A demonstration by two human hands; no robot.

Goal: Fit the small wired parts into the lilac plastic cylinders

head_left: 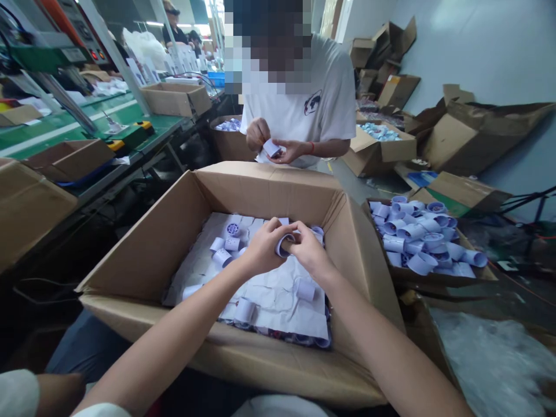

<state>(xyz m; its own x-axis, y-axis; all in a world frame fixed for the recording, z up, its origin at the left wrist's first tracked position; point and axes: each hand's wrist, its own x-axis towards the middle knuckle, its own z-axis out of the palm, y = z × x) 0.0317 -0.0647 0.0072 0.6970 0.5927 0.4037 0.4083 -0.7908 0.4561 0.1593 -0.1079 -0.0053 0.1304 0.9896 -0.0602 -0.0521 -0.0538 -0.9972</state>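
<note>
Over the large cardboard box (260, 188), both hands close on one short pale-lilac plastic cylinder (281, 248). My left hand (267, 248) wraps round its left side. From the right, my right hand (311, 250) grips it, some of its fingers at the cylinder's open end. Below them a white paper sheet (273, 301) covers a layer in the box, and several like cylinders lie on it, among them a grated one (233, 230), one near the front (245, 310) and one at the right (304, 289).
Across the box a person in a white shirt (334, 75) holds a similar cylinder (272, 148). To the right, a carton is heaped with cylinders (421, 231); clear plastic bags (490, 359) lie nearer. A green workbench (165, 124) runs along the left. Cartons (460, 139) pile up behind.
</note>
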